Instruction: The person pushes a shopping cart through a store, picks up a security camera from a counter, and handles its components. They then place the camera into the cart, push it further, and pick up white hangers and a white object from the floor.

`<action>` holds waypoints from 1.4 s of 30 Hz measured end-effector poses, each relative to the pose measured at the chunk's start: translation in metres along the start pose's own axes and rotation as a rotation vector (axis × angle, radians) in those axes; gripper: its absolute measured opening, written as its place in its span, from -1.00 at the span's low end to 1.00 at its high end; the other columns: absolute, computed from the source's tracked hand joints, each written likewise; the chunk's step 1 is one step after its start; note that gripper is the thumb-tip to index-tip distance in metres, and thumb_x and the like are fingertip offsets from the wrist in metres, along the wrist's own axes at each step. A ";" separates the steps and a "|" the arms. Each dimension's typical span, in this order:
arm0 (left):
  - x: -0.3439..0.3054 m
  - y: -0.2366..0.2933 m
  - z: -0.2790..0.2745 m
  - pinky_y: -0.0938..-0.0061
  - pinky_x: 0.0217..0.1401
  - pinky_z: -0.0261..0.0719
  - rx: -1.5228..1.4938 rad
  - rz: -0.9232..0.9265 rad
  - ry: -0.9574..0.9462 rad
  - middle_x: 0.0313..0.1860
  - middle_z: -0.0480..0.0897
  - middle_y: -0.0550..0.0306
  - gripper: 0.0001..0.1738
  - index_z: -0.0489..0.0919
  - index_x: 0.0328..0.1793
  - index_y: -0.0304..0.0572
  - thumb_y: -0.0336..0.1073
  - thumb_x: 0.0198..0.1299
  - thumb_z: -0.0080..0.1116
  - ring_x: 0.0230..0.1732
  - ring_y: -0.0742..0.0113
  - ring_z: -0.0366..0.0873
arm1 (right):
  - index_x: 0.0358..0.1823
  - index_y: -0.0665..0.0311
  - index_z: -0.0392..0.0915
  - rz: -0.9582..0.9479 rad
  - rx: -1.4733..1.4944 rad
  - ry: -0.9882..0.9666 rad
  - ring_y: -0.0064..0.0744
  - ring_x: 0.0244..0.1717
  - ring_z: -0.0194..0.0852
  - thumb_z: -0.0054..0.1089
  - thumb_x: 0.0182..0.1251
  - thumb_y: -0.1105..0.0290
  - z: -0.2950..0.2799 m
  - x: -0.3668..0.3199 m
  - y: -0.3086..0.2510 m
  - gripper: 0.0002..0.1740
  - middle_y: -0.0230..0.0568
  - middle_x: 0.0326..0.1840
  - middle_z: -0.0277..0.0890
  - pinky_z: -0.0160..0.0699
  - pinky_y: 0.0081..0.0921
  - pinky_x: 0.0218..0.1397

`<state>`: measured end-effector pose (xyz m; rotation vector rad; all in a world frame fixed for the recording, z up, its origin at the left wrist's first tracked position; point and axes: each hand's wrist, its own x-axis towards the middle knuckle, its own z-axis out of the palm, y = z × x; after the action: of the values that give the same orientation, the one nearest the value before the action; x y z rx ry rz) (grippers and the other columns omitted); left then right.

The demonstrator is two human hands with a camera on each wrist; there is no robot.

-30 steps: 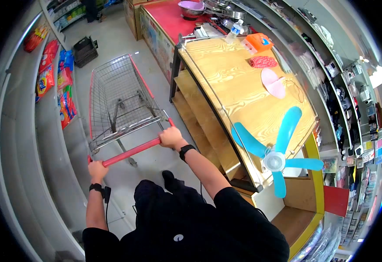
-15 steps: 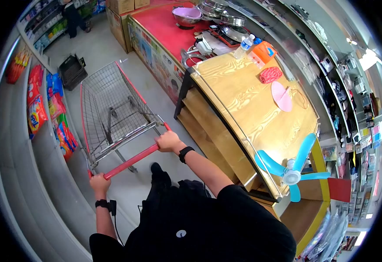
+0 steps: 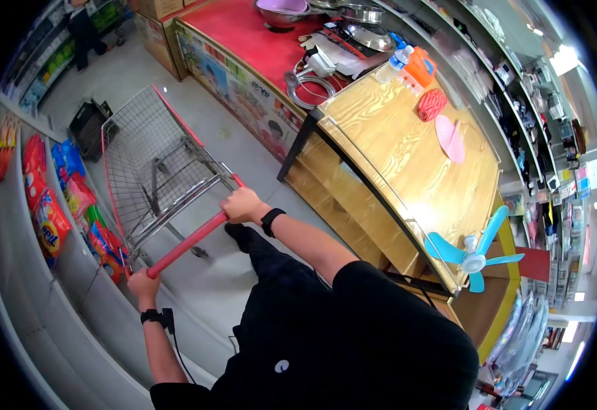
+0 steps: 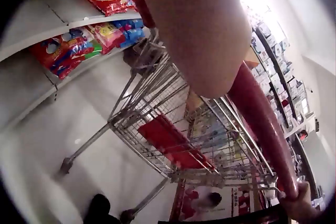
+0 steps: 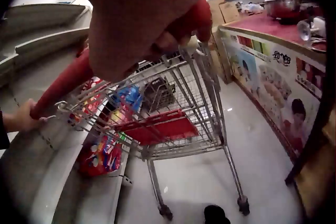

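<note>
Both hands grip the red handle (image 3: 188, 244) of a wire shopping cart (image 3: 158, 147). My left hand (image 3: 143, 283) holds the handle's left end, close to the shelf; my right hand (image 3: 245, 206) is curled round it near the right end. In the head view no goods show in the cart's basket. A red panel (image 5: 160, 128) on the cart shows through the wires in the right wrist view. The left wrist view has the left hand (image 4: 197, 29) large in front, with the red handle (image 4: 262, 121) running from it toward the right hand.
Shelves with detergent bags (image 3: 52, 225) line the left side. A black crate (image 3: 88, 130) sits on the floor ahead. On the right stand a red-topped counter (image 3: 223, 34) and a wooden table (image 3: 380, 130), with a blue-bladed fan (image 3: 475, 262) at its near end. Another person (image 3: 87, 34) stands far off.
The cart and both hands have shifted left in the head view. The crate and detergent bags appear lower and further left, and more of the red counter shows. Both hands keep their grip.
</note>
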<state>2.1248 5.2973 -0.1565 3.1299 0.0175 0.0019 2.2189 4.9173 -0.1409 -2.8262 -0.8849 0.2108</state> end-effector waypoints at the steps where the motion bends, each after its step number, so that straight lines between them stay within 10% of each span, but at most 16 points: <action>1: 0.012 -0.005 0.000 0.08 -0.35 0.54 0.017 -0.001 -0.007 -0.57 0.62 -0.03 -0.78 0.60 -0.53 -0.06 -0.11 -0.14 0.24 -0.45 -0.07 0.60 | -0.55 0.14 0.57 -0.005 0.004 0.014 -0.11 -0.46 0.61 0.15 -0.03 0.22 0.002 0.012 0.003 -0.83 -0.18 -0.57 0.58 0.56 -0.21 -0.36; 32: 0.341 -0.161 0.010 0.01 -0.40 0.48 0.121 0.017 0.073 -0.58 0.59 -0.13 -0.81 0.56 -0.53 -0.19 -0.23 -0.20 0.23 -0.47 -0.20 0.56 | -0.69 0.12 0.61 -0.105 0.092 0.172 -0.22 -0.42 0.62 0.26 -0.21 0.30 -0.019 0.384 0.065 -0.90 -0.21 -0.56 0.60 0.53 -0.28 -0.39; 42: 0.420 -0.191 0.009 -0.03 -0.44 0.44 0.071 0.001 0.017 -0.59 0.57 -0.19 -0.81 0.60 -0.50 -0.22 -0.25 -0.20 0.23 -0.49 -0.23 0.54 | -0.21 0.24 0.53 -0.135 0.810 0.310 -0.05 -0.27 0.55 0.18 0.05 0.26 -0.081 0.435 0.126 -0.71 -0.09 -0.29 0.57 0.52 -0.20 -0.19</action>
<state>2.5423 5.4925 -0.1677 3.2012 0.0168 0.0283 2.6569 5.0562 -0.1242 -1.9744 -0.7018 0.0783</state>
